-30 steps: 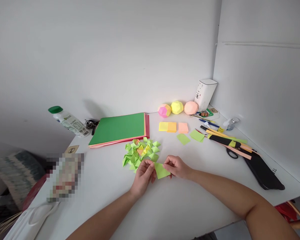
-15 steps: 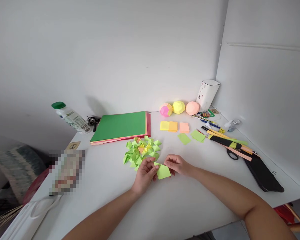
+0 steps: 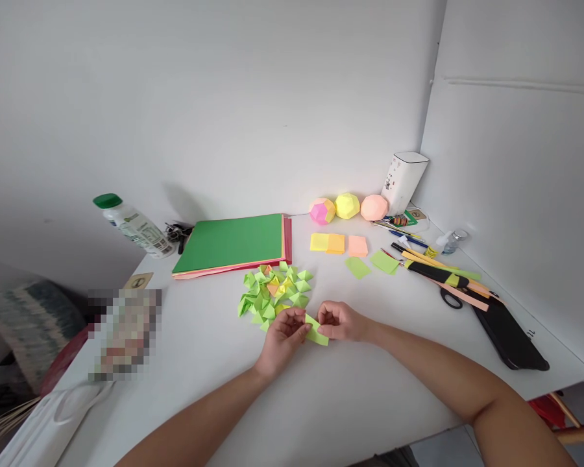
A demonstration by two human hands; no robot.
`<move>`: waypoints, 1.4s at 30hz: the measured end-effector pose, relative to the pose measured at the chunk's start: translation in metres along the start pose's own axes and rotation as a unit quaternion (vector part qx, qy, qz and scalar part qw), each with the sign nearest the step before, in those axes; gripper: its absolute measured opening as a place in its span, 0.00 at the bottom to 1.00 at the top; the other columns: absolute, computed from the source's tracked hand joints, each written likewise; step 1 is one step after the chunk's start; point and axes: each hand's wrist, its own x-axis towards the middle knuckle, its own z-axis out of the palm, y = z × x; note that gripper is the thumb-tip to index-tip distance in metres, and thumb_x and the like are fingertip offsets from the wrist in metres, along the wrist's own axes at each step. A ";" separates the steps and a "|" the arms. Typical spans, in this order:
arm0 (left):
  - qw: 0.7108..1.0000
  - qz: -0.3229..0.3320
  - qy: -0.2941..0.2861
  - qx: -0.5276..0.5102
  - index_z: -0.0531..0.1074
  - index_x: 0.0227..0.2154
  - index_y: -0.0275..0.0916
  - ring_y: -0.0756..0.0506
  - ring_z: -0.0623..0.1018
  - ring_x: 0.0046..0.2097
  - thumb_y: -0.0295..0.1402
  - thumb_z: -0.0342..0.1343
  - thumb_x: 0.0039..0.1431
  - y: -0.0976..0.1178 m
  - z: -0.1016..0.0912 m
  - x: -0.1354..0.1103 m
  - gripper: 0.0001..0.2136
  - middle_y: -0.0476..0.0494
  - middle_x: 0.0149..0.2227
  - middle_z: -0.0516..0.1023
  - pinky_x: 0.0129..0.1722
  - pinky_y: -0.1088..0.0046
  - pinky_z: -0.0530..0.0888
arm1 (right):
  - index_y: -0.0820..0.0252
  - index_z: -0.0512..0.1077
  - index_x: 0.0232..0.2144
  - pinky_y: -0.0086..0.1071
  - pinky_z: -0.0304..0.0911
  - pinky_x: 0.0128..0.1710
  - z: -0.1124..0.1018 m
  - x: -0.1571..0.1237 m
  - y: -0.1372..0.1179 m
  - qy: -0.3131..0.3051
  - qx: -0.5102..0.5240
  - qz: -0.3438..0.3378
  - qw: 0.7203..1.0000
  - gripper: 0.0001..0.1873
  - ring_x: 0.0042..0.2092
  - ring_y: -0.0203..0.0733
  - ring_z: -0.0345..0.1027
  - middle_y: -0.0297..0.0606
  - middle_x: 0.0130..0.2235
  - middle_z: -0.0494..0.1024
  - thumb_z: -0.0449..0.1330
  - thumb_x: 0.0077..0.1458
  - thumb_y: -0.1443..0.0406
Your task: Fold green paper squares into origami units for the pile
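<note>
A light green sticky note [image 3: 317, 333], now a narrow strip in outline, is held just above the white table between both hands. My left hand [image 3: 286, 337] pinches its left end between thumb and fingers. At its right end, my right hand [image 3: 341, 320] grips it with thumb and curled fingers. Right behind my left hand lies a heap of small folded paper pieces [image 3: 263, 292], mostly green with a few yellow and orange ones. Beyond my right hand, loose green notes [image 3: 384, 262] rest flat beside yellow, orange and pink note pads [image 3: 357, 246].
Coloured card sheets [image 3: 238, 241] lie at the back left beside a green-capped bottle [image 3: 139, 227]. Three faceted paper balls [image 3: 347, 205] stand along the wall. On the right are scissors [image 3: 451, 298], paper strips, pens and a black case [image 3: 511, 334].
The green note has gone from a wide square to a narrow strip, folded over between my hands. My right hand has shifted slightly left, its thumb now on the paper.
</note>
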 end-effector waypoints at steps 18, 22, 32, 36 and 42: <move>0.999 0.033 -0.006 0.002 0.68 0.35 0.40 0.50 0.71 0.30 0.36 0.62 0.45 -0.001 0.000 0.000 0.14 0.50 0.29 0.69 0.31 0.74 0.69 | 0.61 0.65 0.38 0.27 0.61 0.28 -0.001 0.001 -0.002 -0.038 0.061 0.000 0.997 0.17 0.26 0.31 0.63 0.31 0.29 0.68 0.55 0.55 0.54; 0.999 0.047 -0.007 0.014 0.68 0.35 0.41 0.50 0.71 0.31 0.34 0.62 0.46 -0.002 -0.002 0.001 0.13 0.50 0.29 0.70 0.32 0.74 0.69 | 0.61 0.65 0.44 0.27 0.62 0.28 -0.002 0.001 -0.001 -0.065 0.035 -0.004 0.997 0.19 0.29 0.31 0.62 0.36 0.35 0.69 0.57 0.53 0.55; 0.998 0.053 -0.016 0.036 0.67 0.38 0.40 0.50 0.69 0.32 0.34 0.60 0.49 -0.005 -0.006 -0.001 0.13 0.48 0.32 0.68 0.34 0.74 0.68 | 0.60 0.68 0.43 0.25 0.55 0.27 -0.002 0.002 0.004 -0.012 -0.054 -0.009 0.998 0.21 0.28 0.30 0.55 0.30 0.29 0.64 0.63 0.47 0.57; 0.997 0.052 -0.026 0.051 0.65 0.39 0.41 0.50 0.67 0.34 0.34 0.57 0.52 -0.006 -0.007 -0.003 0.12 0.49 0.33 0.65 0.34 0.75 0.66 | 0.62 0.66 0.29 0.24 0.49 0.22 -0.001 0.002 0.006 0.006 -0.085 -0.013 0.996 0.14 0.23 0.29 0.51 0.27 0.22 0.59 0.61 0.48 0.57; 0.995 0.057 -0.083 -0.013 0.59 0.33 0.42 0.52 0.64 0.30 0.34 0.55 0.55 -0.006 -0.008 -0.003 0.09 0.51 0.32 0.61 0.29 0.78 0.64 | 0.61 0.60 0.24 0.23 0.46 0.18 0.001 0.003 0.007 0.032 -0.080 -0.001 0.996 0.14 0.20 0.28 0.48 0.25 0.18 0.56 0.59 0.50 0.58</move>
